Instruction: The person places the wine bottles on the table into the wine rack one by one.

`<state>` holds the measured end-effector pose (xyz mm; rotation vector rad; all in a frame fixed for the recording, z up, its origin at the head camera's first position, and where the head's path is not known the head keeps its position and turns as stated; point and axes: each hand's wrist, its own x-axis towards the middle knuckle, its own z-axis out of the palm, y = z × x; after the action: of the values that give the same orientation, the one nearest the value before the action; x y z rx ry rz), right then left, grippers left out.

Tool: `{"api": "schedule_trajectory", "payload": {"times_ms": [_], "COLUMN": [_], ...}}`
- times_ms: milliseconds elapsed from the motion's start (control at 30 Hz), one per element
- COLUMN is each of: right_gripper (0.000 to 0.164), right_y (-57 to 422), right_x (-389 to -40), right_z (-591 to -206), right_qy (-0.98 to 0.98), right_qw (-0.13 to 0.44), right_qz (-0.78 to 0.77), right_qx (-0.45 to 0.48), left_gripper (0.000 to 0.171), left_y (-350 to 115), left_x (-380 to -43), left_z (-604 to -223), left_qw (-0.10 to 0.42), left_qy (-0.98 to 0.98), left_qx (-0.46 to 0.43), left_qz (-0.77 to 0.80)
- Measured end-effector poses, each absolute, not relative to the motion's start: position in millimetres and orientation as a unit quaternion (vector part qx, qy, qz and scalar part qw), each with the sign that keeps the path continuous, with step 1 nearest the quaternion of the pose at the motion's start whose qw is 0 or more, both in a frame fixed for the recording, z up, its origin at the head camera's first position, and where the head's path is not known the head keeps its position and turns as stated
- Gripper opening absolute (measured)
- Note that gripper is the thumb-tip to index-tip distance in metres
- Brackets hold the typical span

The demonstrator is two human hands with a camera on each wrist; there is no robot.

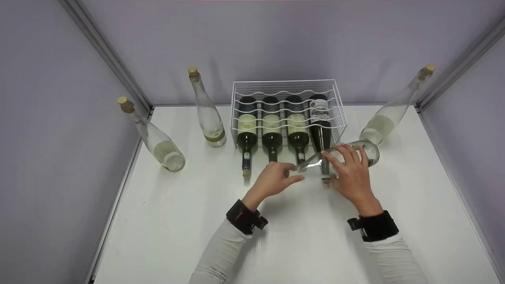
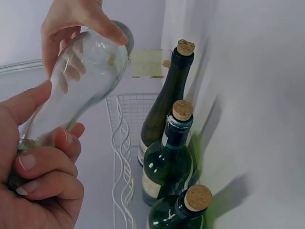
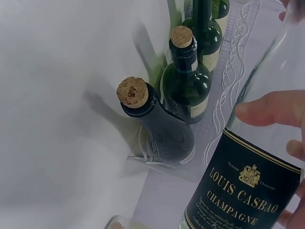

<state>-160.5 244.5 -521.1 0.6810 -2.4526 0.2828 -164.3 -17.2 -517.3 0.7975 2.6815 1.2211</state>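
Note:
Both hands hold a clear glass champagne bottle (image 1: pixel 314 162) tilted on its side over the front of a white wire wine rack (image 1: pixel 284 81). My left hand (image 1: pixel 274 179) grips its neck, its fingers curled round it in the left wrist view. Around the wider body, toward the base, my right hand (image 1: pixel 353 177) spreads its thumb and fingers. A black label (image 3: pixel 243 186) with gold lettering shows in the right wrist view. Below the held bottle, several dark corked wine bottles (image 1: pixel 272 138) lie side by side in the rack, necks toward me.
Two clear corked bottles, one far left (image 1: pixel 165 150) and one left of the rack (image 1: pixel 209 114), stand on the white table (image 1: pixel 177 221). A third clear corked bottle (image 1: pixel 390 114) stands right of the rack, close to the held bottle's base. Grey panels enclose the table's back and sides.

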Motion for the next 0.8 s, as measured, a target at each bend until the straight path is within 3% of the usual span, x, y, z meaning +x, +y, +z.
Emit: {"api": "schedule_trajectory", "payload": {"times_ms": [300,800], "right_gripper": [0.090,0.090], "right_y": [241.3,228.8], "right_x": [-161.6,-163.4], "right_z": [-513.8,-501.7], "right_qy": [-0.915,-0.908], "right_qw": [0.287,0.308], "right_qz": [0.136,0.165], "right_qx": [0.248,0.231], "left_gripper": [0.029,0.028], "left_y": [-17.5,-26.1], "left_x": [-160.3,-151.0], "left_z": [-513.9,-507.0], "left_qw": [0.020,0.002], "left_qy": [0.869,0.840], "left_qx": [0.248,0.195], "left_qz": [0.428,0.507]}}
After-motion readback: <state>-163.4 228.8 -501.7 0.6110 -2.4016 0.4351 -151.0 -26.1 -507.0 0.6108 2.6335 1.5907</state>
